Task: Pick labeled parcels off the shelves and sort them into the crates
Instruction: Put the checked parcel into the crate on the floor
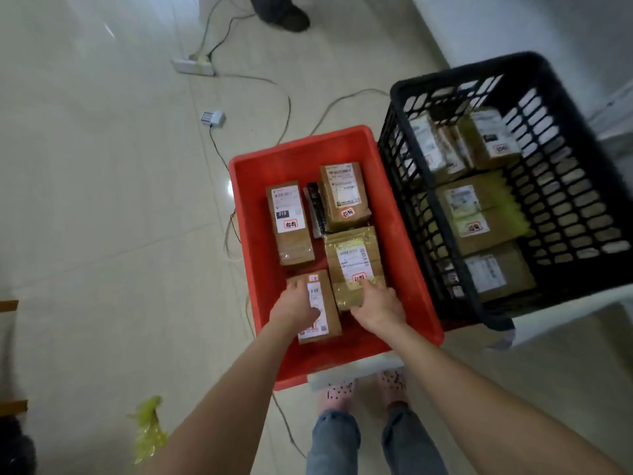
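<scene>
A red crate [414, 275] stands in front of me with several brown labeled parcels lying flat inside. My left hand [296, 306] rests on the near-left parcel [327, 303], fingers laid over its white label. My right hand [378, 305] lies on the near end of a tape-wrapped parcel [352, 258] beside it; whether the fingers curl round its edge I cannot tell. Two more parcels lie farther back, one on the left [291, 224] and one on the right [344, 193]. A black lattice crate [568, 159] to the right holds several more labeled parcels.
Cables, a white power strip [193, 66] and a small adapter [213, 118] lie on the tiled floor to the left. A yellow plastic scrap [149, 430] lies at the lower left. Another person's shoe [284, 15] shows at the top. My feet stand just below the red crate.
</scene>
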